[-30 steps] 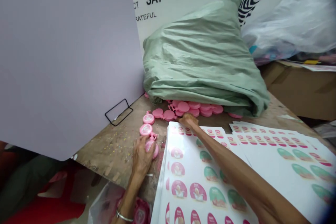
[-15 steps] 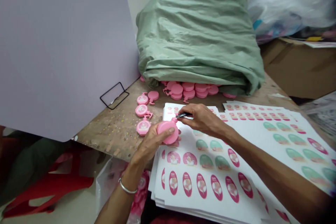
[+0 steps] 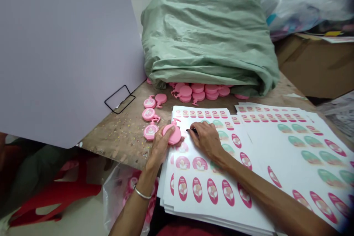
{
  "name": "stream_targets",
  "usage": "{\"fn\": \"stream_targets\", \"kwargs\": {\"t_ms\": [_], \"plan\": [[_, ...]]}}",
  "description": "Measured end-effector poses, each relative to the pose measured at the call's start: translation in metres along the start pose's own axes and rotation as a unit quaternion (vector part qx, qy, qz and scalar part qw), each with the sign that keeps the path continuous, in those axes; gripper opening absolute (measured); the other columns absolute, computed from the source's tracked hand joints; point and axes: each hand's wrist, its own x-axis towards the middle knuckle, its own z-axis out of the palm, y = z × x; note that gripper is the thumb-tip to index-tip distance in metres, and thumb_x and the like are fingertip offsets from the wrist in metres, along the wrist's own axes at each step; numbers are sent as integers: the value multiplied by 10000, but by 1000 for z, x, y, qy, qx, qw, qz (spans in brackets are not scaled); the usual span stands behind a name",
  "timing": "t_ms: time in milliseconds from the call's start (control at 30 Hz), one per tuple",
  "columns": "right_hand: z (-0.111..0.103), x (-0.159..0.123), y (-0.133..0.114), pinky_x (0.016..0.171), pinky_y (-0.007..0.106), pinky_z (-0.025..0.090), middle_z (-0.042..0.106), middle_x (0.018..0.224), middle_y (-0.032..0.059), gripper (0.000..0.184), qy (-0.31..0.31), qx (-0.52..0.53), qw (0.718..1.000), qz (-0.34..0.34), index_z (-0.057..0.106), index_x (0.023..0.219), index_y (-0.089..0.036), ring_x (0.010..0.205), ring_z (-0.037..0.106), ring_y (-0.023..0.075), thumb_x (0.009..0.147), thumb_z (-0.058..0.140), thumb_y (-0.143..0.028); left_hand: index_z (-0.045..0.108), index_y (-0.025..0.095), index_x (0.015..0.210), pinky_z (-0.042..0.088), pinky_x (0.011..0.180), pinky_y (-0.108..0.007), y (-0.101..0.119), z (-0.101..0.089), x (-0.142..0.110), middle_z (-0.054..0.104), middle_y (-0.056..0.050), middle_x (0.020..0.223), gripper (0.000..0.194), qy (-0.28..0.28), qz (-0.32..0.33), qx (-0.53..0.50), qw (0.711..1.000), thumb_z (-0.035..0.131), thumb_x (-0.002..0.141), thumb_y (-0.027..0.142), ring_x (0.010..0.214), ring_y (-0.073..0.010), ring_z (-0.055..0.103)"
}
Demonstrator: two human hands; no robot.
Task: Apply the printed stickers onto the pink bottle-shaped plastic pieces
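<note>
My left hand (image 3: 159,143) is closed around a round, flat pink toy pump bottle (image 3: 172,134), its spout upward and a plain face showing. My right hand (image 3: 207,136) rests on the sticker sheets with its fingers closed on a thin black tool (image 3: 191,130). Only the dark tip of the tool shows, pointing left toward the bottle but apart from it. Beneath both hands lies a stack of white sticker sheets (image 3: 218,225) printed with pink and green labels. Just left of my left hand is a labelled pink bottle (image 3: 151,131).
More pink bottles (image 3: 197,88) are piled under a large green bag (image 3: 210,37). A black wire frame (image 3: 120,99) stands by a tall pale panel (image 3: 66,51). A second sheet stack (image 3: 265,140) lies right. A clear bag (image 3: 110,188) and red chair (image 3: 61,199) are below the table.
My left hand has shifted slightly left and turned the bottle so its spout stands up. The right hand has drawn the tool away from the spout and lowered onto the sheets.
</note>
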Motion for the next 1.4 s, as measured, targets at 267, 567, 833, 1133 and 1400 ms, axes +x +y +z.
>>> {"fn": "stream_targets", "kwargs": {"t_ms": [267, 567, 833, 1133, 1400], "plan": [[1, 1, 5, 703, 312, 302, 652, 693, 20, 114, 10, 15, 1000, -1, 580, 766, -192, 701, 545, 184, 863, 577, -252, 543, 115, 1112, 572, 506, -269, -6, -7, 1, 724, -132, 869, 440, -25, -1, 30, 999, 693, 789, 374, 641, -233, 725], [6, 4, 0, 712, 339, 324, 654, 680, 39, 159, 94, -27, 993, -65, 595, 745, -171, 675, 538, 190, 834, 643, -295, 579, 135, 1126, 550, 506, -236, -11, -12, 4, 716, -109, 920, 419, -51, 22, 48, 997, 664, 824, 412, 618, -180, 702], [0, 3, -3, 648, 311, 377, 584, 626, 10, 174, 156, 82, 982, -74, 527, 713, -193, 597, 505, 154, 802, 646, -284, 582, 126, 1133, 587, 585, -260, -9, -15, 4, 712, -121, 997, 426, -61, 9, 12, 998, 683, 812, 388, 708, -195, 718], [-7, 8, -3, 572, 270, 390, 576, 619, -17, 257, 5, 221, 967, 125, 496, 673, -220, 576, 516, 143, 743, 644, -418, 555, 169, 1208, 595, 605, -286, 5, -16, -20, 702, -127, 1037, 472, -34, 21, 15, 999, 674, 817, 406, 712, -210, 723], [-17, 31, 0, 500, 246, 337, 575, 562, -28, 292, -137, 241, 944, 178, 573, 650, -203, 529, 479, 122, 692, 653, -481, 656, 176, 1027, 523, 651, -244, 1, -21, -59, 698, -65, 919, 320, -119, 2, 255, 959, 626, 846, 438, 748, -191, 677]]}}
